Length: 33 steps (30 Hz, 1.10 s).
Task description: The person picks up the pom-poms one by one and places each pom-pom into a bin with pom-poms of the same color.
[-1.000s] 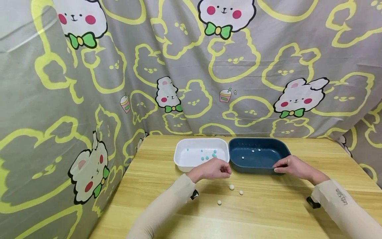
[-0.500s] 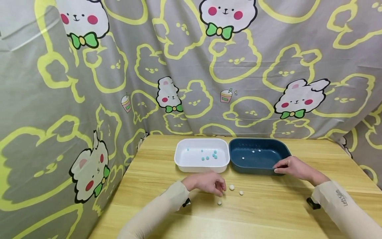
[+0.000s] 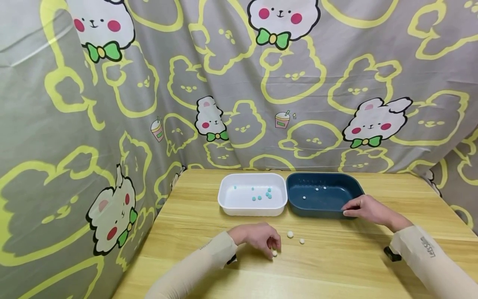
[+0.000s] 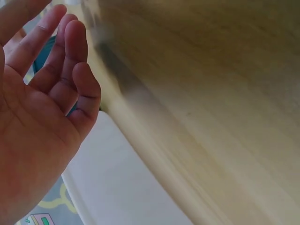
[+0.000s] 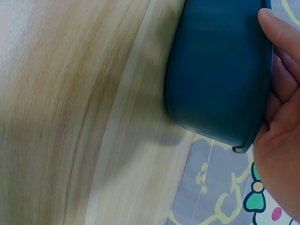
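My left hand (image 3: pixel 257 238) is low over the table, its thumb and forefinger around a small white ball (image 3: pixel 274 253), pinching it at the tips. In the left wrist view the other fingers of that hand (image 4: pixel 51 93) are loosely bent, and the ball is hidden. Two more white balls, a larger one (image 3: pixel 290 234) and a smaller one (image 3: pixel 301 241), lie to the right of it. My right hand (image 3: pixel 367 209) grips the front right rim of the dark blue tub (image 3: pixel 317 212); in the right wrist view its thumb (image 5: pixel 281 30) lies against the outer wall.
A white tub (image 3: pixel 252 211) with several small turquoise balls (image 3: pixel 259 197) stands directly left of the blue tub. Inside the blue tub lie 3 small white balls (image 3: pixel 317 189). A patterned curtain (image 3: pixel 239 83) hangs behind and to the left of the wooden table (image 3: pixel 336 265).
My left hand has moved from the front of the white tub toward the table's near side, down to the nearest white ball. The right hand has kept its grip on the blue tub.
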Tool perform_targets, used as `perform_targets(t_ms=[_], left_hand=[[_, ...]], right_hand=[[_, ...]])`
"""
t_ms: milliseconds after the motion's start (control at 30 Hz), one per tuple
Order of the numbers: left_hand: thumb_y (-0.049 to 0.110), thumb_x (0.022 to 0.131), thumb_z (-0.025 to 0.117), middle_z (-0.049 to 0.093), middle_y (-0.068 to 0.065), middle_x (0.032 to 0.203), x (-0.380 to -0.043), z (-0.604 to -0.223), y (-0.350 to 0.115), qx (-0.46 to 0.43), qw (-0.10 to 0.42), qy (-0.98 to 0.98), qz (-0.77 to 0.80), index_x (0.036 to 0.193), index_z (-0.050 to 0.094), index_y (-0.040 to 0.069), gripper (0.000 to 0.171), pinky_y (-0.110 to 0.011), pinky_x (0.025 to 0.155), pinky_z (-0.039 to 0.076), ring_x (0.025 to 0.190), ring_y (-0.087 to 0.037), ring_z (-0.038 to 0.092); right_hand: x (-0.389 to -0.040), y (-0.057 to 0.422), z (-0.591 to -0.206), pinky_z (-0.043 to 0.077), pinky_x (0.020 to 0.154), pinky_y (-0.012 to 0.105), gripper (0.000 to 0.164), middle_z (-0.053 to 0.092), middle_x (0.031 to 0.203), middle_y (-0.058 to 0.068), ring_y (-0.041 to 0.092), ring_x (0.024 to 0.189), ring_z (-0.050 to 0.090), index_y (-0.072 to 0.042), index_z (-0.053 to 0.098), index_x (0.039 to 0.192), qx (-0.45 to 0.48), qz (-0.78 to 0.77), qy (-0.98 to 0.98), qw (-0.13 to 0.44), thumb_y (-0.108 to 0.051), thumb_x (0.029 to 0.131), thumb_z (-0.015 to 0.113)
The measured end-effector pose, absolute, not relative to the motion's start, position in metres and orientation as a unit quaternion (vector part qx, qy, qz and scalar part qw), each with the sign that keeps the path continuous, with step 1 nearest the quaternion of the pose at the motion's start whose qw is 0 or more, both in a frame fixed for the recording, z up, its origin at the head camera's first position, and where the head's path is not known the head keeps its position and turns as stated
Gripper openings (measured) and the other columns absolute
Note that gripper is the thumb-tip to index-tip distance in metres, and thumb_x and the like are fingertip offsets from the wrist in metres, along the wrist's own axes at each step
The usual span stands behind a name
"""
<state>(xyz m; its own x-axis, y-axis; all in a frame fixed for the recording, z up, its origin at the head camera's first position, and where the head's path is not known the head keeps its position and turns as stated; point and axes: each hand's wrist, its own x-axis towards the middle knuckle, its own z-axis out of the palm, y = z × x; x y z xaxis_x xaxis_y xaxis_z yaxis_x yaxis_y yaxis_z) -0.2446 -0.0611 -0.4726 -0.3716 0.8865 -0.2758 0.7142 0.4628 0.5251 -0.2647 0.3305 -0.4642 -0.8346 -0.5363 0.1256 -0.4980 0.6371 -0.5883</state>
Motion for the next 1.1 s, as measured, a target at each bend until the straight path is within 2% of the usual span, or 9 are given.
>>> perform_targets(t_ms=[600, 1100], left_hand=[[0.014, 0.076, 0.080, 0.055, 0.015, 0.076, -0.2389, -0.4801, -0.0566, 0.523, 0.217, 0.819, 0.094, 0.087, 0.069, 0.017, 0.016, -0.005, 0.065, 0.038, 0.069, 0.008, 0.047], [0.014, 0.078, 0.078, 0.056, 0.017, 0.072, -0.2391, -0.4778, -0.0546, 0.513, 0.226, 0.822, 0.099, 0.084, 0.067, 0.017, 0.013, -0.006, 0.064, 0.040, 0.067, 0.009, 0.049]], right_hand=[[-0.2643, 0.3296, -0.4630, 0.051, 0.066, 0.024, 0.017, 0.070, 0.089, -0.001, 0.002, 0.081, 0.060, -0.007, 0.074, 0.092, -0.281, -0.315, 0.906, 0.039, -0.023, 0.088, 0.067], [-0.2654, 0.3299, -0.4645, 0.051, 0.066, 0.023, 0.016, 0.070, 0.089, -0.003, 0.002, 0.081, 0.060, -0.008, 0.074, 0.092, -0.276, -0.322, 0.905, 0.043, -0.023, 0.088, 0.068]])
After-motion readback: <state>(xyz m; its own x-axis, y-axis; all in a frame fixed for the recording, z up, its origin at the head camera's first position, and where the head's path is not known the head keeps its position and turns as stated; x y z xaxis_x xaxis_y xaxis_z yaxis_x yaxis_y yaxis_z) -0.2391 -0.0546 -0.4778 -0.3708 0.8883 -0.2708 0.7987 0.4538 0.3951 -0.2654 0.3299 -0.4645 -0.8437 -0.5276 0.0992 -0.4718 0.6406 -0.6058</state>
